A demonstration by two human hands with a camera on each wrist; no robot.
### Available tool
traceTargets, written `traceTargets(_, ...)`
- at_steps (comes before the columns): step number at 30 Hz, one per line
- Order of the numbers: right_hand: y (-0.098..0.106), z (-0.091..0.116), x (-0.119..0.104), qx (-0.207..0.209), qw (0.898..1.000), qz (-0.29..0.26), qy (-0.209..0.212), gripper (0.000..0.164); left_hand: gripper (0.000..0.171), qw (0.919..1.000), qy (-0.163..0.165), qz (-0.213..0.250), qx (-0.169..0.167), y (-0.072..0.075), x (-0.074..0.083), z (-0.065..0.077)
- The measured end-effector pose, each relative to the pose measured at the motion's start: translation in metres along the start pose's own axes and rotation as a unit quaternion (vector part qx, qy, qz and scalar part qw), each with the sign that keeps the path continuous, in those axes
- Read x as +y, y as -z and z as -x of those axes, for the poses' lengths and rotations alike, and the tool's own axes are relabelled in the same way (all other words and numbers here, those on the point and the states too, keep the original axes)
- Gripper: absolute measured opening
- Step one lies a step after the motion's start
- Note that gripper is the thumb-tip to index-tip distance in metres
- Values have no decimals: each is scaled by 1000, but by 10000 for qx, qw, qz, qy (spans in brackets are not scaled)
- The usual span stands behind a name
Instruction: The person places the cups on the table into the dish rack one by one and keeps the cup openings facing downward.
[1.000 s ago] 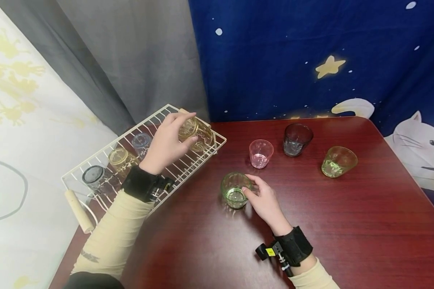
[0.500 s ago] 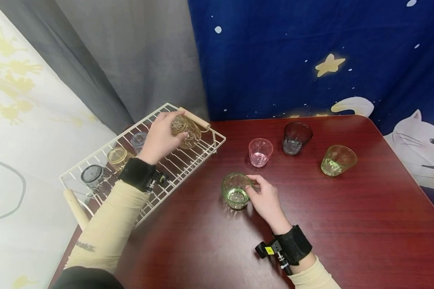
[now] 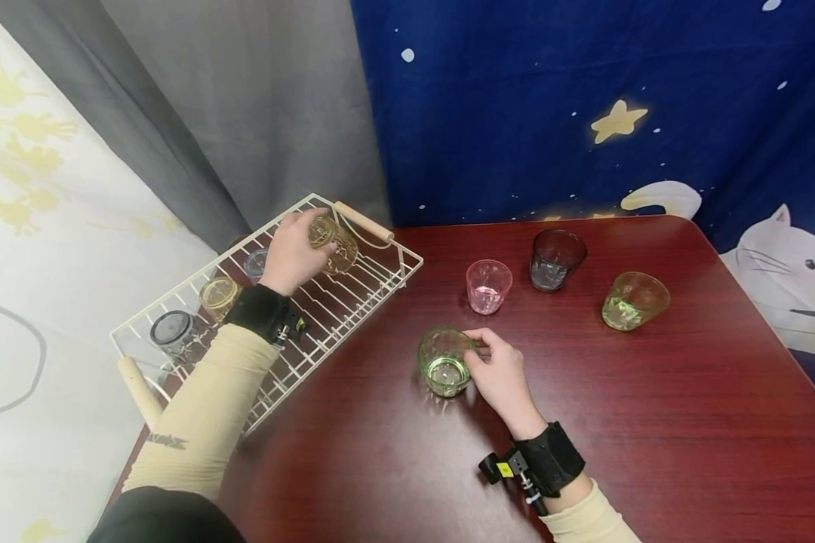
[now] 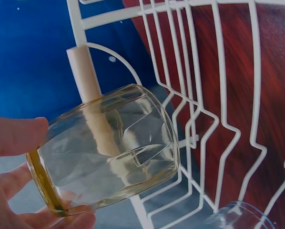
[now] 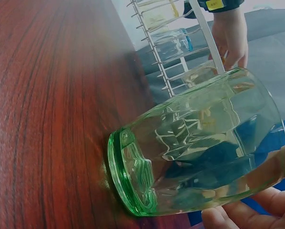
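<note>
White wire rack sits at about 9 to 10 o'clock from the green glass; two wooden handles, one per end. Four glasses at rack, left to right: smoky glass, yellow glass, blue glass, then amber glass at the rack's 1 o'clock end. Left hand pinches amber glass by its thick end, thumb one side, fingers other; can't tell if it touches the wires. Yellow label on left wrist mount, dark print too small to read.

Four more glasses at table. Green glass first, upright, near table middle; right hand grips it near the rim from 3 o'clock, thumb and fingers pinching the wall. From green glass: pink glass at 1 o'clock, black glass at 2, olive glass between 2 and 3. Yellow tag on right wrist mount, 5 o'clock from green glass, print illegible. Eight glasses total.
</note>
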State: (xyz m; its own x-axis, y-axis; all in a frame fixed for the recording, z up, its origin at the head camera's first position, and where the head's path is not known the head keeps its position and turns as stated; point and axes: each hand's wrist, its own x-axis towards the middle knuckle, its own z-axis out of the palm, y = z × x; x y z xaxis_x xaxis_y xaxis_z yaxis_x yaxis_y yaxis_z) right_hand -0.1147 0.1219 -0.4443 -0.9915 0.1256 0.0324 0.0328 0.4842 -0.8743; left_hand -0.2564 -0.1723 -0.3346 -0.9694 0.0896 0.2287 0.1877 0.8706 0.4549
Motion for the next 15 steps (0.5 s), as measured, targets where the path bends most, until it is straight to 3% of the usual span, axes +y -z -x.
traceTargets(15, 1, 1, -3, -29, 10000, 79, 4, 25, 63, 9988, 490, 94, 0, -4, -22, -12)
